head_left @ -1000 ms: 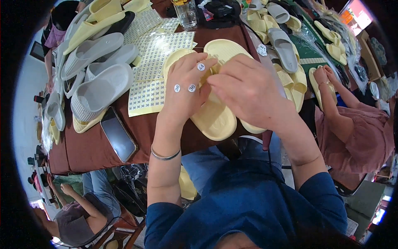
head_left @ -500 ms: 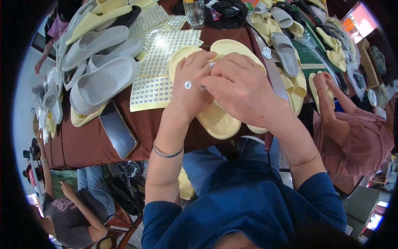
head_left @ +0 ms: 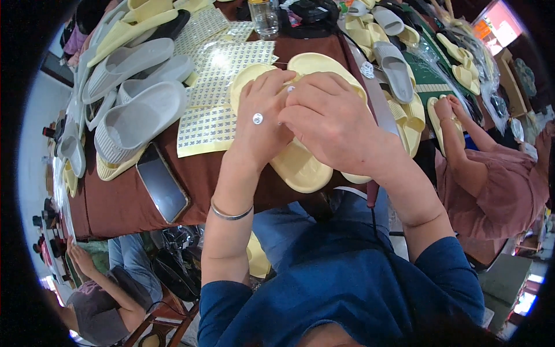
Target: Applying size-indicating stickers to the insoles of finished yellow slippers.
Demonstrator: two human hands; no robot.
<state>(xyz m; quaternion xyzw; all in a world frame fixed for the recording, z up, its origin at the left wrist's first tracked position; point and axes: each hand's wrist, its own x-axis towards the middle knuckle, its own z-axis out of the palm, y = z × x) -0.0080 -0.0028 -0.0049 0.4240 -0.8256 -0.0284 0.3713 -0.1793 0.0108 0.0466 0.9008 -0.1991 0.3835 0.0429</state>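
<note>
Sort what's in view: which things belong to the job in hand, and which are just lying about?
Apparently in the job:
- pale yellow slippers beneath both hands
- round white sticker on the left hand
- label sheets beside it

Apparently lying about:
- phone
- drinking glass
- grey slippers, untouched; role unclear

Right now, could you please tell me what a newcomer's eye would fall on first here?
Probably the round white sticker on the back of the bare left hand, close to the bare right hand, above pale yellow moulded slippers in the middle. Next, likely the heaped light-grey slippers at left, with a dark rectangular phone beside them on brown cloth.
</note>
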